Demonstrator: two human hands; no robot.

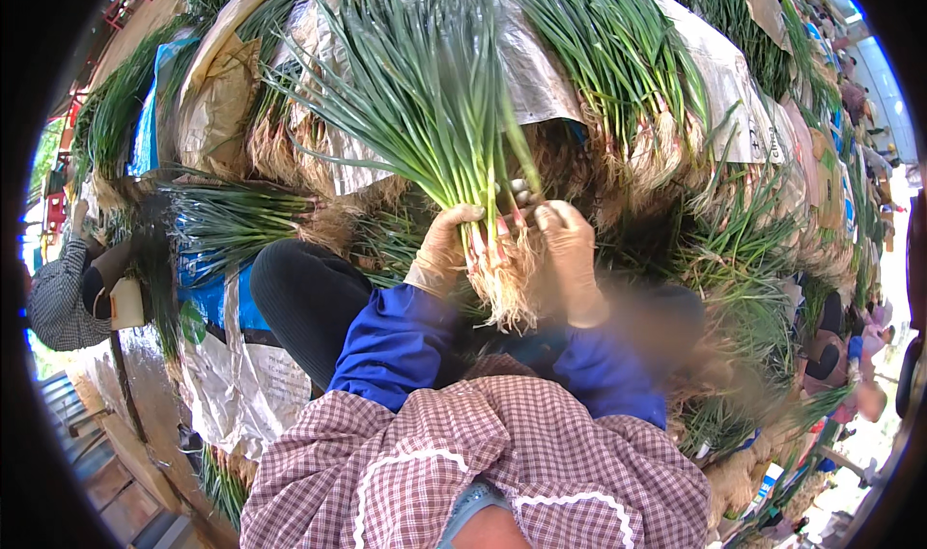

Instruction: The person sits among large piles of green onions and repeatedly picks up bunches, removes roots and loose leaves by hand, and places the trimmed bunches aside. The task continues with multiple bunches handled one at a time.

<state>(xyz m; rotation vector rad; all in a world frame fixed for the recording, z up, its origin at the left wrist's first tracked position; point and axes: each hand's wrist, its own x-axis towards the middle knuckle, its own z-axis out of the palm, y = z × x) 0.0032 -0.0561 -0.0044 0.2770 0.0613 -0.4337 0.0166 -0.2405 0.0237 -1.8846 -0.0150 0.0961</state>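
A bunch of green onions [463, 136] with long green leaves, reddish-white stems and pale hairy roots stands fanned out before me, leaves pointing away. My left hand [443, 248], in a thin tan glove, is closed around the bunch just above the roots, thumb across the stems. At the right side of the roots is my right hand [571, 259], gloved the same way; its thumb and fingertips pinch a thin leaf or stem at the bunch's edge, partly blurred. Loose green onions [391, 241] lie below and behind the bunch.
Piles of green onions [608, 49] lie over a silvery plastic sheet [539, 78] ahead. Another bundle [239, 219] rests on a blue sack [217, 299] at left, above a white sack [239, 390]. Loose leaves [746, 259] heap at right. A person [69, 295] sits far left; others are far right.
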